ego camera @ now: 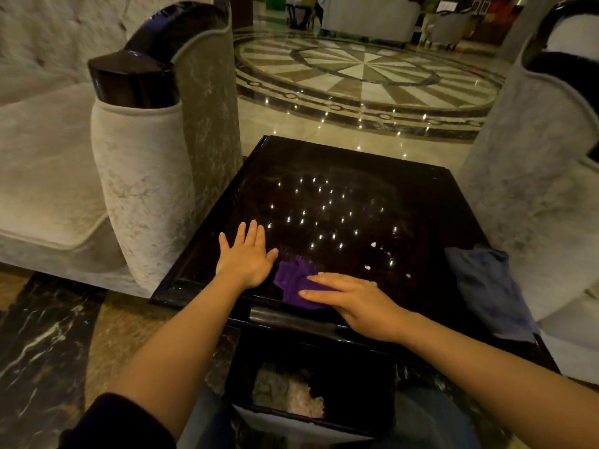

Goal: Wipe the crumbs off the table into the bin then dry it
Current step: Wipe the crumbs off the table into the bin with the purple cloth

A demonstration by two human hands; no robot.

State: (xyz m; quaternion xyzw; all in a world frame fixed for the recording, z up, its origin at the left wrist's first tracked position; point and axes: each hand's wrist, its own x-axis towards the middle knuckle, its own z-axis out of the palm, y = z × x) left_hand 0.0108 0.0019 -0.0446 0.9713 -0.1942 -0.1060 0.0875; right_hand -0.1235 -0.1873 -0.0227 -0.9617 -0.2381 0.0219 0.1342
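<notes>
A glossy black square table (356, 163) fills the middle of the view. My right hand (353, 303) presses flat on a purple cloth (291, 280) near the table's front edge. My left hand (248, 257) lies flat on the tabletop just left of the cloth, fingers spread, holding nothing. A few white crumbs (373, 244) lie scattered on the table to the right of the cloth. A grey-blue cloth (486, 286) hangs over the table's right front corner. Below the front edge stands a black bin (356, 396) with pale crumpled waste inside.
A pale upholstered sofa arm (142, 176) with a black cap stands close to the table's left side. Another pale armchair (544, 176) stands close on the right. Polished marble floor (366, 79) with a round pattern lies beyond the table.
</notes>
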